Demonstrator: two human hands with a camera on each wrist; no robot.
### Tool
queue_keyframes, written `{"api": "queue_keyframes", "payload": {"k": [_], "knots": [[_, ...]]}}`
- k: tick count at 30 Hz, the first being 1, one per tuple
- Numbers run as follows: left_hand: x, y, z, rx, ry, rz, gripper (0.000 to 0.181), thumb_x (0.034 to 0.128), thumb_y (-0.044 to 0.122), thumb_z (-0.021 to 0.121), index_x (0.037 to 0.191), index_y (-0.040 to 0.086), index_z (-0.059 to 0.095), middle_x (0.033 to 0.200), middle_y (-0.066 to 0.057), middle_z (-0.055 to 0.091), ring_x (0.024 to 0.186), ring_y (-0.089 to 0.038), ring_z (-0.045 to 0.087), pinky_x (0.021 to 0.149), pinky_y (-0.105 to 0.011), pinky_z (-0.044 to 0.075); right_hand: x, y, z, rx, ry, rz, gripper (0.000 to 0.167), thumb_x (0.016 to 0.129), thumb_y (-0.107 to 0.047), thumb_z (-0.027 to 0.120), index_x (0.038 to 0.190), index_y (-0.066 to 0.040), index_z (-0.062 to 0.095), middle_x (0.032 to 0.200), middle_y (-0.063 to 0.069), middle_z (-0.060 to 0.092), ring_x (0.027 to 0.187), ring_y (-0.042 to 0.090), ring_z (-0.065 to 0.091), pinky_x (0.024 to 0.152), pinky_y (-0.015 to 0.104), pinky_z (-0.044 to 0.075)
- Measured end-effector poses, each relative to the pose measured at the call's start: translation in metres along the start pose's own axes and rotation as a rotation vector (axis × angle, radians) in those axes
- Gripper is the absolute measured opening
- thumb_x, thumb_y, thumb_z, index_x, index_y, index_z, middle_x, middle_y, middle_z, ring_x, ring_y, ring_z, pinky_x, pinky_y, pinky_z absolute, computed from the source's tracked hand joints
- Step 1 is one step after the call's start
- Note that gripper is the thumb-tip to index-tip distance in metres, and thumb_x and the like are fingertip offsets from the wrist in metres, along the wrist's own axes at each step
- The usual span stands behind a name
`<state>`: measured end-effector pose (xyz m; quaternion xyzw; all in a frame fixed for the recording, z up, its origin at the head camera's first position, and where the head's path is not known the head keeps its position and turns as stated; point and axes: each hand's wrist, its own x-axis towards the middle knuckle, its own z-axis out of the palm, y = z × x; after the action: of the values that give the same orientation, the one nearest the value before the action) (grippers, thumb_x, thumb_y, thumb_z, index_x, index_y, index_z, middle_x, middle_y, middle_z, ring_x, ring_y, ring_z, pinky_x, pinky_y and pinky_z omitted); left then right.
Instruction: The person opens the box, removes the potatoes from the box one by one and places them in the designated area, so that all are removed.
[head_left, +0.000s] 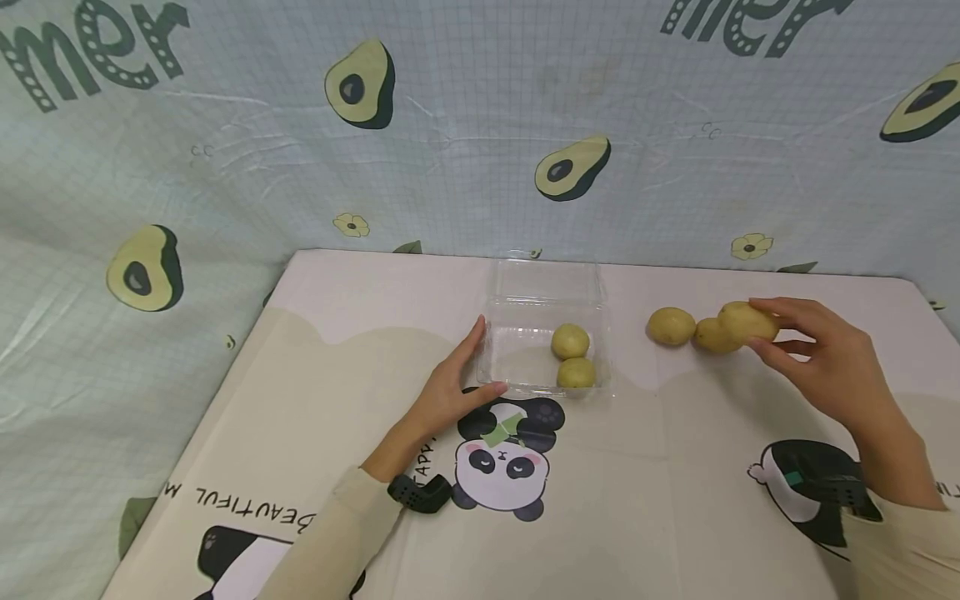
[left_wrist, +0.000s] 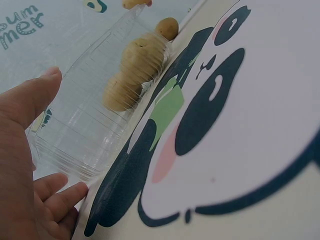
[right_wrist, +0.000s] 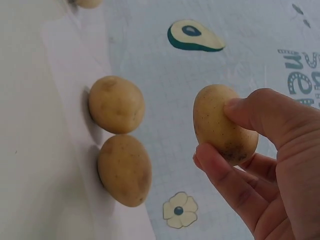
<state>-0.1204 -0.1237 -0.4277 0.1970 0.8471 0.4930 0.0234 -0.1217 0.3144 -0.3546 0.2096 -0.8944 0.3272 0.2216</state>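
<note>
My right hand (head_left: 840,358) pinches a yellow-brown potato (head_left: 744,322) between thumb and fingers, raised off the table at the right. In the right wrist view that held potato (right_wrist: 215,117) has a dark, dirty patch at its lower end. Beside it on the table lie two more potatoes, one at the left (head_left: 671,326) and one (head_left: 712,337) partly behind the held one. A clear plastic clamshell box (head_left: 513,354) stands with its lid up. Two potatoes (head_left: 570,342) sit at its right side. My left hand (head_left: 446,396) rests against its left side, thumb and fingers spread.
A pale tablecloth (head_left: 585,508) with panda prints covers the table. Behind it hangs a light cloth (head_left: 465,150) with avocado prints. The raised lid (head_left: 547,282) leans back towards the table's far edge.
</note>
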Motion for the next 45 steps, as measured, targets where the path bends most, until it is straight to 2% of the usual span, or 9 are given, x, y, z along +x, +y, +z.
{"api": "queue_keyframes", "payload": {"k": [13, 19, 22, 24, 30, 33, 37, 40, 45], "knots": [[0.000, 0.001, 0.000, 0.003, 0.001, -0.005, 0.102, 0.0799, 0.066, 0.062, 0.155, 0.018, 0.012, 0.158, 0.002, 0.016, 0.142, -0.021, 0.021, 0.113, -0.045, 0.019, -0.009, 0.018, -0.003, -0.025, 0.047, 0.084, 0.060, 0.072, 0.015, 0.075, 0.127, -0.005, 0.062, 0.118, 0.007, 0.060, 0.097, -0.014, 0.049, 0.072, 0.000, 0.040], [-0.001, 0.001, 0.000, 0.014, 0.002, -0.005, 0.101, 0.0804, 0.065, 0.062, 0.155, 0.019, 0.012, 0.158, 0.003, 0.016, 0.142, -0.020, 0.021, 0.113, -0.045, 0.019, -0.013, 0.024, -0.003, -0.033, 0.050, 0.123, 0.056, 0.076, 0.011, 0.074, 0.128, -0.005, 0.062, 0.116, -0.003, 0.058, 0.096, -0.017, 0.047, 0.072, -0.001, 0.039], [0.000, 0.000, 0.000, 0.015, 0.002, -0.001, 0.101, 0.0806, 0.065, 0.061, 0.155, 0.019, 0.012, 0.158, 0.003, 0.016, 0.142, -0.020, 0.021, 0.113, -0.045, 0.019, -0.014, 0.027, -0.003, -0.053, 0.047, 0.154, 0.054, 0.077, 0.009, 0.074, 0.127, -0.003, 0.061, 0.116, -0.005, 0.055, 0.096, -0.018, 0.044, 0.072, -0.002, 0.037], [0.000, 0.000, 0.000, 0.012, 0.002, 0.000, 0.101, 0.0804, 0.066, 0.061, 0.155, 0.019, 0.012, 0.158, 0.003, 0.016, 0.142, -0.020, 0.021, 0.113, -0.045, 0.019, -0.015, 0.028, -0.003, -0.061, 0.044, 0.175, 0.053, 0.078, 0.008, 0.074, 0.128, -0.003, 0.061, 0.115, -0.001, 0.055, 0.096, -0.019, 0.043, 0.072, -0.003, 0.037], [-0.001, 0.000, 0.000, 0.005, 0.002, 0.000, 0.100, 0.0808, 0.063, 0.063, 0.155, 0.019, 0.012, 0.158, 0.003, 0.016, 0.142, -0.020, 0.021, 0.113, -0.045, 0.019, -0.018, 0.033, -0.003, -0.049, 0.044, 0.226, 0.050, 0.080, 0.004, 0.073, 0.128, -0.003, 0.060, 0.115, -0.015, 0.049, 0.094, -0.020, 0.043, 0.072, -0.003, 0.037], [-0.001, 0.000, 0.000, 0.002, -0.002, -0.008, 0.100, 0.0810, 0.061, 0.064, 0.155, 0.020, 0.011, 0.158, 0.004, 0.016, 0.142, -0.019, 0.021, 0.113, -0.045, 0.019, -0.021, 0.037, -0.003, -0.057, 0.033, 0.255, 0.049, 0.082, 0.001, 0.072, 0.130, -0.003, 0.059, 0.116, -0.009, 0.051, 0.093, -0.020, 0.042, 0.072, -0.003, 0.036], [-0.001, 0.000, 0.000, -0.002, -0.005, -0.012, 0.100, 0.0810, 0.061, 0.064, 0.155, 0.020, 0.011, 0.158, 0.004, 0.016, 0.142, -0.019, 0.022, 0.113, -0.044, 0.019, -0.025, 0.043, -0.003, -0.072, 0.006, 0.301, 0.048, 0.084, -0.003, 0.071, 0.131, -0.003, 0.058, 0.119, 0.014, 0.055, 0.092, -0.021, 0.040, 0.071, -0.004, 0.035], [0.000, 0.000, 0.000, -0.002, -0.007, -0.012, 0.100, 0.0808, 0.062, 0.064, 0.155, 0.020, 0.011, 0.158, 0.004, 0.016, 0.142, -0.019, 0.022, 0.113, -0.044, 0.019, -0.027, 0.049, -0.003, -0.081, -0.020, 0.335, 0.048, 0.086, -0.005, 0.071, 0.132, -0.001, 0.056, 0.121, 0.024, 0.053, 0.090, -0.022, 0.037, 0.071, -0.004, 0.035], [0.000, 0.001, -0.001, -0.004, -0.009, -0.012, 0.101, 0.0806, 0.063, 0.063, 0.155, 0.019, 0.011, 0.158, 0.004, 0.015, 0.142, -0.019, 0.022, 0.113, -0.044, 0.019, -0.032, 0.057, -0.002, -0.073, -0.035, 0.356, 0.047, 0.086, -0.007, 0.071, 0.131, 0.000, 0.057, 0.121, 0.023, 0.053, 0.090, -0.021, 0.038, 0.071, -0.004, 0.035]]}}
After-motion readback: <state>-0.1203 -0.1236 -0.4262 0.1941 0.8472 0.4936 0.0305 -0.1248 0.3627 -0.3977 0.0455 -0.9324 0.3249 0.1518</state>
